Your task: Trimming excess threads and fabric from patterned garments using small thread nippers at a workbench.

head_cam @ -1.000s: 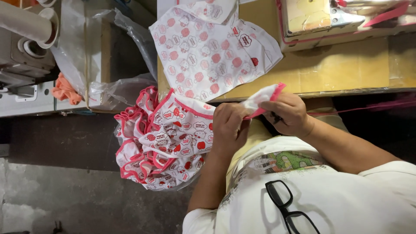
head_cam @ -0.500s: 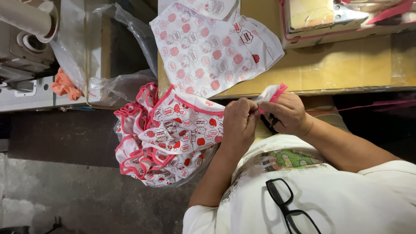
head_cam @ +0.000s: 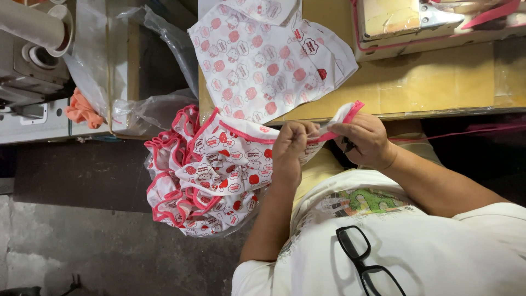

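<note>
My left hand and my right hand both pinch one small white fabric piece with a red print and pink trim, at the table's near edge. Something small and dark shows under my right hand's fingers; I cannot tell what it is. Just left of my left hand, a clear plastic bag bulges with several pieces of the same pink-trimmed fabric. A flat stack of matching printed fabric lies on the yellow table, above my hands.
A box edged with pink tape stands at the table's back right. At the left are a grey machine with white tubes, an orange rag, and loose clear plastic sheeting. Dark concrete floor lies below. Black glasses hang on my shirt.
My left hand has moved up to the fabric piece and taken hold of it next to my right hand. The piece is now stretched between both hands.
</note>
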